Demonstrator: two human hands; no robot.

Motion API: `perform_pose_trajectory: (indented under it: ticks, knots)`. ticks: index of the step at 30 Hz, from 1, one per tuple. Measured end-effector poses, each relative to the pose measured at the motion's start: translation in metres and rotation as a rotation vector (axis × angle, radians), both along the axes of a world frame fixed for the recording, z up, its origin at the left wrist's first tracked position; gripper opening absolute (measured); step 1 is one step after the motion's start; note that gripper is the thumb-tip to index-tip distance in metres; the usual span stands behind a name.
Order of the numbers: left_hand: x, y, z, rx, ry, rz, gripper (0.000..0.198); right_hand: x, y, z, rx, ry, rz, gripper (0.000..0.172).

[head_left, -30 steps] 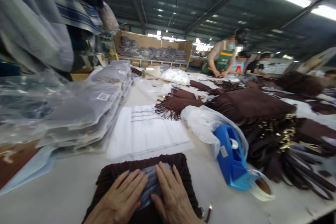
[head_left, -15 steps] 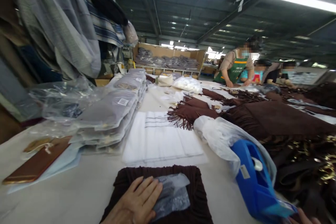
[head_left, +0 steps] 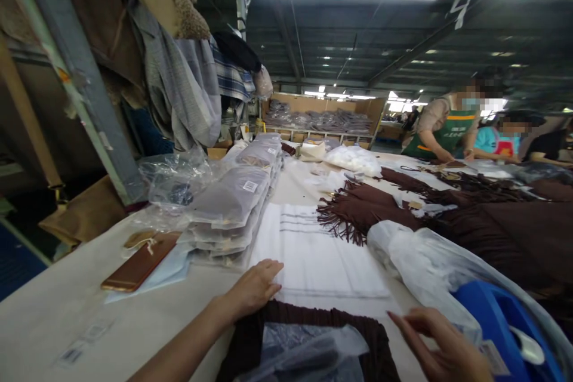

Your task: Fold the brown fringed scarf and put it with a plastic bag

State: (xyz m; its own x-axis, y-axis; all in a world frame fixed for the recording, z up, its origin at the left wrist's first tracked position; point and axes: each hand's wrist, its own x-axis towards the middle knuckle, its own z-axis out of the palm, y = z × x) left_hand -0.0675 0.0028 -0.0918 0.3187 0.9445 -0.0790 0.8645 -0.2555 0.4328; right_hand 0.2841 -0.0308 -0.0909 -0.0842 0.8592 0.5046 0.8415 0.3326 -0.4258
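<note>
A folded dark brown garment with gathered edges lies before me, with a crumpled clear plastic bag on top. My left hand is just beyond its upper left corner, at the edge of a stack of white plastic bags. Its thumb and fingers are apart, and nothing shows in them. To the garment's right, my right hand is raised with bent fingers close together; anything between the fingertips is too small to make out. A blue tape dispenser stands beside that hand, partly under white plastic film.
Bagged grey garments are stacked at left, near a brown phone. Fringed brown pieces and more brown fabric cover the right side. A co-worker in a green apron works across the table. Clothes hang at upper left.
My left hand has slid off the plastic bag on the garment to its upper left edge. My right hand has left the tape dispenser and come beside the garment. The view has turned left.
</note>
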Motion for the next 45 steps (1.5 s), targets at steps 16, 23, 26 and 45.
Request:
perform_pose_trajectory:
  ticks: [16,23,26,45]
  knots:
    - [-0.01,0.02,-0.018,0.011,0.067,0.039,0.049,-0.071,0.122,-0.039,-0.579,-0.118,0.158,0.017]
    - [0.014,0.024,-0.01,0.105,0.17,-0.015,0.06,-0.075,0.138,-0.035,-0.707,-0.155,0.165,0.027]
    - [0.03,0.03,-0.004,0.148,0.228,-0.061,0.04,-0.075,0.144,-0.034,-0.737,-0.145,0.17,0.027]
    - [0.121,0.06,-0.005,0.291,0.333,-0.09,0.02,-0.068,0.135,-0.02,-0.491,0.008,0.217,0.033]
